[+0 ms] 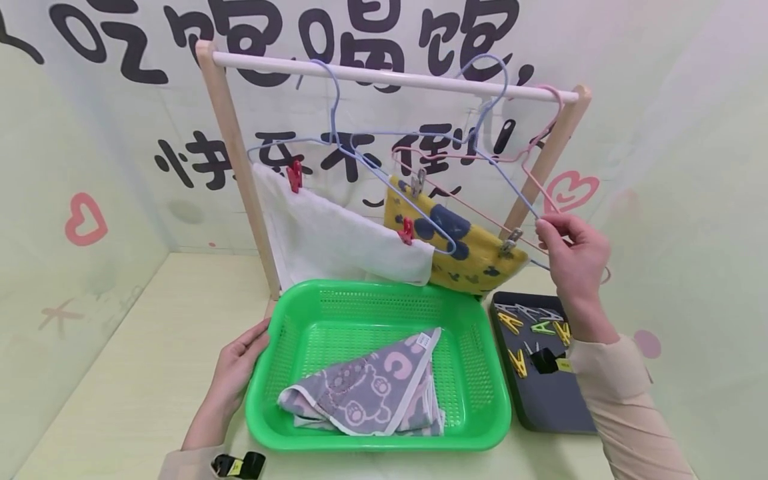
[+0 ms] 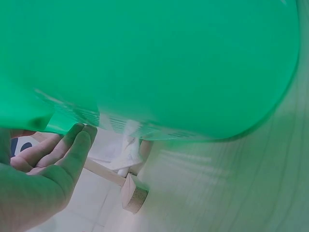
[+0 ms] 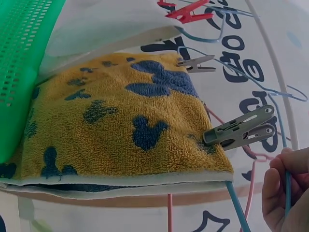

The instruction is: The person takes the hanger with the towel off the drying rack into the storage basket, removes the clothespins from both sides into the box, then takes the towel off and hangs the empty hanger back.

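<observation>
My right hand (image 1: 574, 263) pinches the side of a blue hanger (image 1: 506, 175), hooked over the white rod. On that hanger hangs a yellow towel (image 3: 106, 121) with dark blue shapes, clipped by two grey clothespins (image 3: 246, 128). To its left, a white towel (image 1: 342, 233) is held by red clothespins (image 1: 294, 177) on another blue hanger (image 1: 334, 100). My left hand (image 1: 240, 363) rests against the left rim of a green basket (image 1: 378, 441), its fingers (image 2: 72, 152) extended. A folded grey and pink towel (image 1: 366, 390) lies in the basket.
A pink hanger (image 1: 561, 110) hangs at the rod's right end. The rack's wooden posts (image 1: 231, 147) flank the towels behind the basket. At the right, a dark tray (image 1: 552, 407) holds several yellow, green and grey clothespins (image 1: 517, 363).
</observation>
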`<action>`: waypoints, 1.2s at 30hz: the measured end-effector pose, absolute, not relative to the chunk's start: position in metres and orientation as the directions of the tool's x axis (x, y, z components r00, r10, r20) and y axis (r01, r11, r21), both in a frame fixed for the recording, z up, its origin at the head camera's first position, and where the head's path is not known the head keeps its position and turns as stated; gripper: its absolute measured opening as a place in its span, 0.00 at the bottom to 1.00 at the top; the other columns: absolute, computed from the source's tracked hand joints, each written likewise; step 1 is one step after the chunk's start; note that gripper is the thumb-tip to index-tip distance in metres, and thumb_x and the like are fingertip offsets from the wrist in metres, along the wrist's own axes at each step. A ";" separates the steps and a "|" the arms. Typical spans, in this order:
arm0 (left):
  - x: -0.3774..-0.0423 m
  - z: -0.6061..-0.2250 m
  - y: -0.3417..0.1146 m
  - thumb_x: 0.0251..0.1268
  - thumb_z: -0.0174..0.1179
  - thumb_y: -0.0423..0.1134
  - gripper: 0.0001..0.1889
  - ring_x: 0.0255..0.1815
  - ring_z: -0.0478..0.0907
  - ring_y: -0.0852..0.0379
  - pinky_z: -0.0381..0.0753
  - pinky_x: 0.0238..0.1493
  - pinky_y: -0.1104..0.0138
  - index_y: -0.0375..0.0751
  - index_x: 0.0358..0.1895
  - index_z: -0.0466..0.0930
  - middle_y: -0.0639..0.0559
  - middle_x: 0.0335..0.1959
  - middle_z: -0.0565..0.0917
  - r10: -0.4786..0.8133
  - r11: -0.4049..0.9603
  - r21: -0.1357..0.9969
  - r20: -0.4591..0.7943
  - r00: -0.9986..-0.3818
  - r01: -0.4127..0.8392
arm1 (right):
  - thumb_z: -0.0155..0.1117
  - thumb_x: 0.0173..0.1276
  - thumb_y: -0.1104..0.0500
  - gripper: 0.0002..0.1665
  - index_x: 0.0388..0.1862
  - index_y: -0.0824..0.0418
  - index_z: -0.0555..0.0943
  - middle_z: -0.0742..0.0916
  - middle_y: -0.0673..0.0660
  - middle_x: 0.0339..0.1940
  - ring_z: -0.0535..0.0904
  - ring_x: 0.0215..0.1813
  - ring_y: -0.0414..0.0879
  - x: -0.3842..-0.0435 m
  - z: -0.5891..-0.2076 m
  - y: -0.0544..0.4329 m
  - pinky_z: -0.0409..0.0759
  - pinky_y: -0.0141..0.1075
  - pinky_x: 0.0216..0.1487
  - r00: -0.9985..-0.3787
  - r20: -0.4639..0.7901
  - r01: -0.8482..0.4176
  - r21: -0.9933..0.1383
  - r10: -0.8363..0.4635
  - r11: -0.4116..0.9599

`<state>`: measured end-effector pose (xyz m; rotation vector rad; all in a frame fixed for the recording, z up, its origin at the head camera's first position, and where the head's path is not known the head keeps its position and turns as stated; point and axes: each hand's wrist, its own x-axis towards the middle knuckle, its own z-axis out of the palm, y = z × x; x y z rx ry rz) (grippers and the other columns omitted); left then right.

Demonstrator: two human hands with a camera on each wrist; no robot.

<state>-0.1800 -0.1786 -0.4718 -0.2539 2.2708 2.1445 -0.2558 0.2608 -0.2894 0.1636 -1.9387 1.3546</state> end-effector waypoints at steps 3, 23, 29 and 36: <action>-0.180 -0.472 -0.178 0.73 0.49 0.46 0.28 0.48 0.70 0.81 0.75 0.47 0.81 0.32 0.68 0.61 0.79 0.46 0.74 -0.114 0.050 0.993 -0.105 -0.988 -0.111 | 0.66 0.61 0.65 0.08 0.33 0.73 0.83 0.81 0.42 0.20 0.75 0.21 0.35 -0.253 -0.288 0.267 0.74 0.19 0.21 -0.705 0.629 -0.476 -0.762 0.327 0.440; -0.181 -0.474 -0.178 0.73 0.48 0.46 0.27 0.49 0.69 0.82 0.74 0.49 0.82 0.34 0.68 0.60 0.78 0.47 0.73 -0.110 0.052 0.992 -0.110 -0.988 -0.116 | 0.65 0.59 0.68 0.04 0.31 0.71 0.84 0.83 0.46 0.22 0.76 0.23 0.40 -0.217 -0.283 0.289 0.78 0.20 0.29 -0.650 0.635 -0.489 -0.770 0.419 0.410; -0.182 -0.474 -0.178 0.73 0.48 0.46 0.27 0.49 0.69 0.82 0.73 0.49 0.82 0.34 0.68 0.60 0.79 0.45 0.73 -0.105 0.053 0.992 -0.107 -0.989 -0.113 | 0.65 0.58 0.71 0.05 0.30 0.75 0.83 0.84 0.50 0.21 0.76 0.22 0.40 -0.188 -0.290 0.308 0.78 0.21 0.27 -0.637 0.610 -0.491 -0.793 0.472 0.361; -0.182 -0.474 -0.178 0.73 0.48 0.47 0.27 0.49 0.68 0.82 0.73 0.49 0.82 0.34 0.68 0.61 0.78 0.47 0.72 -0.111 0.056 0.992 -0.107 -0.988 -0.114 | 0.64 0.57 0.73 0.04 0.30 0.78 0.81 0.84 0.50 0.20 0.76 0.20 0.39 -0.166 -0.305 0.327 0.75 0.20 0.22 -0.604 0.611 -0.476 -0.791 0.511 0.383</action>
